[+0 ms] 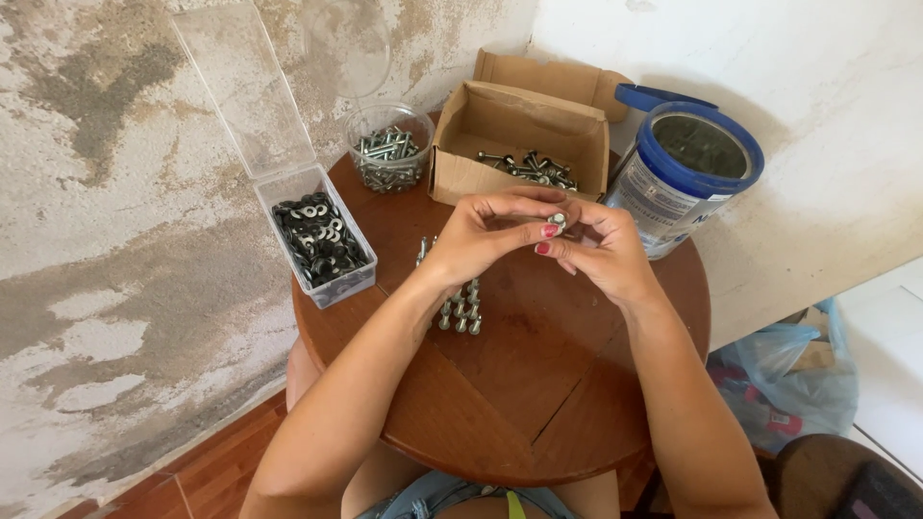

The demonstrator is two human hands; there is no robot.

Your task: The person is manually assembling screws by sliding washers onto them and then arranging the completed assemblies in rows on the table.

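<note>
- Head view: a round wooden table is seen from above, with both forearms stretched over it and meeting above its middle.
- Left hand is curled inward, its fingertips pinched on a small bolt.
- Right hand is cupped opposite, its fingers closed on the same bolt.
- Bolt is held between both sets of fingertips, above a cluster of bolts standing on the table.

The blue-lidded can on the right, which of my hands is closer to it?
Right. Your right hand sits just left of the can, almost beside it. Your left hand is farther left, meeting the right over the table's middle.
</note>
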